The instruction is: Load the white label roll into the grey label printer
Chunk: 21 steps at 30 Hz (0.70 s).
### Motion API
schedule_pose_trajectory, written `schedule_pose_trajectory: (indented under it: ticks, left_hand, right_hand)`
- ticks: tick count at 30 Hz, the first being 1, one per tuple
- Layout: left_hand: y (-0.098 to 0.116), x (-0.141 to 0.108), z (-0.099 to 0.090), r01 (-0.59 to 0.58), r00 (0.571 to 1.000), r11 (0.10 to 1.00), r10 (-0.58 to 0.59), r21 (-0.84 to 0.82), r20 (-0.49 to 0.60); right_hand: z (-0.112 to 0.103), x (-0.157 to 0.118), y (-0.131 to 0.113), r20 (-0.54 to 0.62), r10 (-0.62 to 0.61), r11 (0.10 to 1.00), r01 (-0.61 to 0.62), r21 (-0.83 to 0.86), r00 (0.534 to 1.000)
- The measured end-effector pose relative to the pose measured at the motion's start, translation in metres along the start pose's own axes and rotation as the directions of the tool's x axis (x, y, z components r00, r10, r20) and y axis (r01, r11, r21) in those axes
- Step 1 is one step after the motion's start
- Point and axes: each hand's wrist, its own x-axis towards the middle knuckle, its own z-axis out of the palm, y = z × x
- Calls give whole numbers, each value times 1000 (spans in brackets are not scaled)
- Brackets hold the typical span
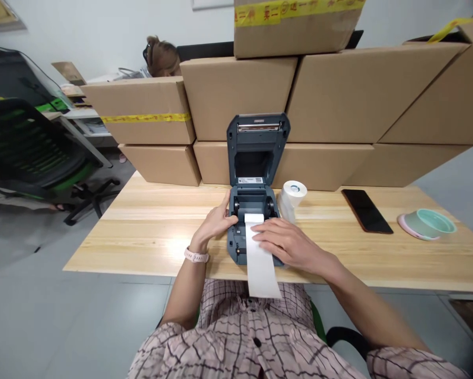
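Observation:
A dark grey label printer stands on the table in front of me, its lid raised. From its bay a white label strip runs toward me and hangs past the table edge. My left hand grips the printer's left side, thumb over the rim and a finger along the outer wall; its other fingers are hidden. Across the strip lie the stretched, slightly bent fingers of my right hand, touching it from the right. A white label roll stands just right of the printer.
Stacked cardboard boxes line the table's back edge. To the right lie a black phone and a mint-green bowl. Another person is partly visible behind the boxes. A black office chair stands at left.

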Motion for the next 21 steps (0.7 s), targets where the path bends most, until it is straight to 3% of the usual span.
schedule_pose_trajectory:
  ticks: [4,6,12,21]
  left_hand:
    - [-4,0,0,-42,999,997,43,-59,16]
    - [-5,0,0,-49,999,996,50,-78,20]
    - [-5,0,0,-30,999,999,31,-39,14]
    - [0,-2,1,-15,1000,999,15,34,-21]
  right_hand:
    - [-11,-19,-6,209,-50,998,54,-11,977]
    - [-10,-24,-9,256,-76,995,92,-50,964]
    - [13,-27,-25,84,-10,975,29,-220,996]
    - [14,-32,-12,73,-91,995,94,-36,993]
